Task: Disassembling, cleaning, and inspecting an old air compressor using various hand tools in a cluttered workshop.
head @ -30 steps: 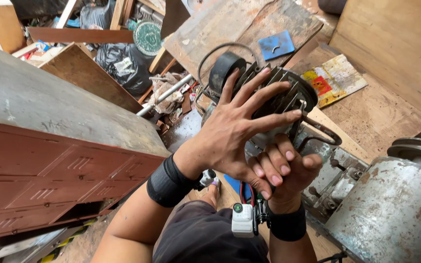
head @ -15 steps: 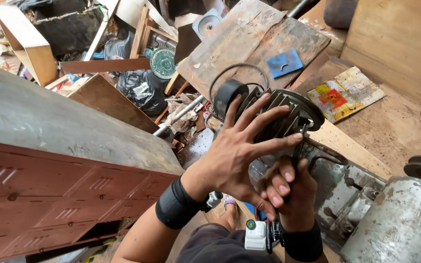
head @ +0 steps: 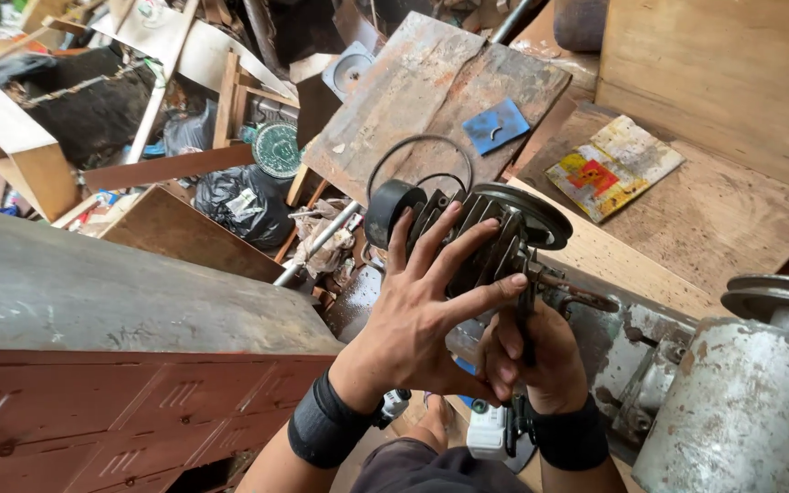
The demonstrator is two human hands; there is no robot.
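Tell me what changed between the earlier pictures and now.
Little changed. The left hand stays spread flat against the small dark motor, and the right hand keeps its grip on the dark tool at the motor's side, its fingers curling slightly tighter. The view shifted, so the blue plate and the colourful booklet show more fully, while the grey drum stays at the right.

A rough wooden bench [head: 732, 219] fills the right side. On it, near its far left corner, lies a rusty metal sheet [head: 431, 100] with a small blue plate [head: 497, 125] at the sheet's right edge. A worn colourful booklet [head: 614, 166] lies flat toward the bench's middle. A grey motor [head: 741, 411] sits at the near right edge.
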